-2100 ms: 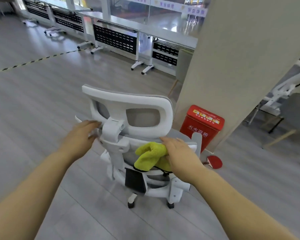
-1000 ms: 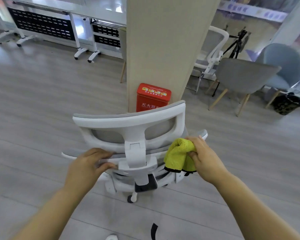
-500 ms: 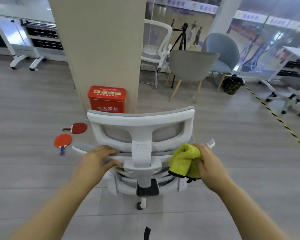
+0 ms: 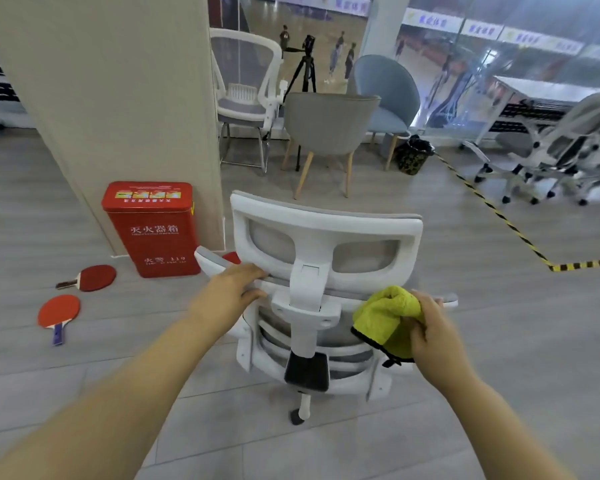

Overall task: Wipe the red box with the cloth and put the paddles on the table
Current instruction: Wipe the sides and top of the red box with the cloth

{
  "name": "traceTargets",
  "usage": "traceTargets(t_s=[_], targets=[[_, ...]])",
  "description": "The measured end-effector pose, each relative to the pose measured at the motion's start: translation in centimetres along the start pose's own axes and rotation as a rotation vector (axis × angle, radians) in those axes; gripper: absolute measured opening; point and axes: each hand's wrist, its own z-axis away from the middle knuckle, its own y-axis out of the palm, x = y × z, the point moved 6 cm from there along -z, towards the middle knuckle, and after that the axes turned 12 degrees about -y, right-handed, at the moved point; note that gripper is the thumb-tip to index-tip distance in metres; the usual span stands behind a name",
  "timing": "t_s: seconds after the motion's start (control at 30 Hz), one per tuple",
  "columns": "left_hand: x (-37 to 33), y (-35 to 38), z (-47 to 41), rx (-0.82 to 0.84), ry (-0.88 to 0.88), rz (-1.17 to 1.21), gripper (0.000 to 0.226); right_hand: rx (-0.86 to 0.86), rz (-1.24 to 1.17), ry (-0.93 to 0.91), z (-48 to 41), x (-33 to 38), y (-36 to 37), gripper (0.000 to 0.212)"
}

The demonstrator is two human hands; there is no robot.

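Observation:
The red box (image 4: pixel 153 230) stands on the floor against a beige pillar (image 4: pixel 118 98). Two red paddles lie on the floor to its left: a darker paddle (image 4: pixel 92 277) and a brighter paddle with a purple handle (image 4: pixel 58 311). A third red paddle (image 4: pixel 231 258) peeks out behind the chair's armrest. My left hand (image 4: pixel 227 291) grips the back of a white office chair (image 4: pixel 323 271). My right hand (image 4: pixel 430 332) holds a bunched yellow cloth (image 4: pixel 385 315) against the chair's right side.
Behind the pillar stand a white mesh chair (image 4: pixel 246 88), a grey chair (image 4: pixel 329 126), a blue chair (image 4: pixel 388 88), a tripod (image 4: pixel 303 67) and a dark bin (image 4: pixel 414 155). Black-and-yellow tape (image 4: pixel 499 216) crosses the floor. More white chairs (image 4: pixel 568 154) and a table (image 4: pixel 541 88) are at right.
The chair and both hands have swung rightward around the pillar. The red box and the paddles now lie to the left of the chair. The grips are unchanged.

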Motion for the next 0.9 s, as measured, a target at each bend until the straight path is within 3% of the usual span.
traceTargets(t_s=[0.2,0.3,0.4,0.5,0.63,0.77,0.9], targets=[[-2.6,2.0,-3.9,0.074,0.031,-0.053,0.037,-0.054,-0.040,0.011,-0.6,-0.4,-1.9,0.038],[-3.7,2.9,-4.8,0.118,0.062,-0.096,0.045,-0.027,-0.014,0.103,-0.4,-1.6,-2.3,0.034],[-3.9,3.1,-5.1,0.125,0.088,-0.136,0.052,0.015,0.037,0.201,0.4,-2.6,-2.3,0.046],[-3.0,2.6,-4.9,0.136,0.127,-0.144,0.048,0.033,0.085,0.186,1.7,-1.2,-1.5,0.051],[0.2,0.6,-3.9,0.161,0.155,-0.155,0.039,0.063,0.149,0.294,3.4,1.5,1.3,0.020],[6.0,-2.8,-3.1,0.226,0.117,-0.202,0.034,0.171,0.201,0.343,2.8,5.5,6.2,0.028],[13.1,-7.6,-3.0,0.214,0.046,-0.231,0.031,0.271,0.185,0.323,-0.5,9.9,12.8,0.022]])
